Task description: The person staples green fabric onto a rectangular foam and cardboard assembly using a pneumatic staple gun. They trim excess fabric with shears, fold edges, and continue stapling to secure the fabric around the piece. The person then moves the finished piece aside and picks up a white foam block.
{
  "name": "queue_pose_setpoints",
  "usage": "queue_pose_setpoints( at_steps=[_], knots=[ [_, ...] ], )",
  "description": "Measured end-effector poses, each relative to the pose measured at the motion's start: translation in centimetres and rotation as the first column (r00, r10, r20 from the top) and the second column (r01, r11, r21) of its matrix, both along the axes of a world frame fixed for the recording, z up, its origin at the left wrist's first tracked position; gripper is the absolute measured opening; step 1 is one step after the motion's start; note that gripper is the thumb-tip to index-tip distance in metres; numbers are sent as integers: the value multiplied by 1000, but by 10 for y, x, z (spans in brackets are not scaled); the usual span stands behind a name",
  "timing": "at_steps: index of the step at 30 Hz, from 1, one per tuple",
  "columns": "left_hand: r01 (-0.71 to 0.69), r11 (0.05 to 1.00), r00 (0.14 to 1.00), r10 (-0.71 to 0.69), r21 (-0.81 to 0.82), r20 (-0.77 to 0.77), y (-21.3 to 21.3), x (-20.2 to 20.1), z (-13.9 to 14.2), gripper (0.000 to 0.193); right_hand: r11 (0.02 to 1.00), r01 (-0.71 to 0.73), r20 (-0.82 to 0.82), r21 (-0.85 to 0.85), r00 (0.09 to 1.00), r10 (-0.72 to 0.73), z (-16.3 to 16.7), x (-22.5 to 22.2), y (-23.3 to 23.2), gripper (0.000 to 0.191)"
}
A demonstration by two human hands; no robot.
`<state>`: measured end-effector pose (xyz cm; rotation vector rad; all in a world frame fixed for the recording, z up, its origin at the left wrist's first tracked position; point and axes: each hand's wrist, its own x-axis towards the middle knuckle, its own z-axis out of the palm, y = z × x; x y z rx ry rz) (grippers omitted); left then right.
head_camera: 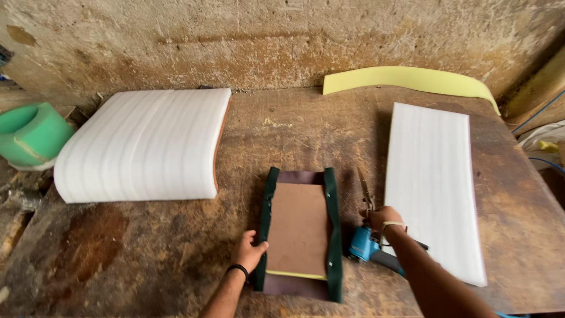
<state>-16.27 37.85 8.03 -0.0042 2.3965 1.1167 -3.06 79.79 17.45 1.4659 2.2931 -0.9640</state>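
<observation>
Down at the near edge of the worn brown surface (pixel 176 253), the left hand (pixel 249 249) presses on the left side of a small board panel (pixel 297 228), fingers curled over the dark green fabric (pixel 333 235) folded up around it; a thin yellow foam layer shows at the panel's near end. The left grip is a loose pinch on that fabric edge. Just to the right, the right hand (pixel 382 218) wraps firmly around a blue staple gun (pixel 366 246), which sits right beside the panel's right edge, with its hose trailing back under the forearm. A pair of scissors (pixel 365 189) lies just beyond that hand. Further right, a flat white foam sheet (pixel 432 188) stretches along the surface. Across on the left sits a thick white cushion (pixel 141 144) with a curved front. At the far wall, a curved yellow foam strip (pixel 412 79) leans, and a green foam roll (pixel 32 135) sits off the left end.
</observation>
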Motion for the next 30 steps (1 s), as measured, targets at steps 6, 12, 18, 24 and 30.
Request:
queue_pose_setpoints(
  at_steps=[6,12,18,24,30],
  knots=[
    [58,993,994,-67,104,86,23,-67,-47,69,908,1,-271,418,955,124,-47,-52,4,42],
    [109,984,985,-127,143,120,37,-148,-47,62,918,-290,153,269,954,256,-34,-116,-97,67],
    [-197,898,940,58,394,337,19,-188,-57,50,969,-231,-229,82,942,244,36,-192,-136,72],
    [-501,513,741,-162,697,652,-19,-183,23,42,709,-689,-533,154,546,647,173,-255,-100,58],
    [-198,630,838,-289,751,463,41,-137,145,83,4,-757,-338,654,-287,896,201,-243,-113,30]
  ],
)
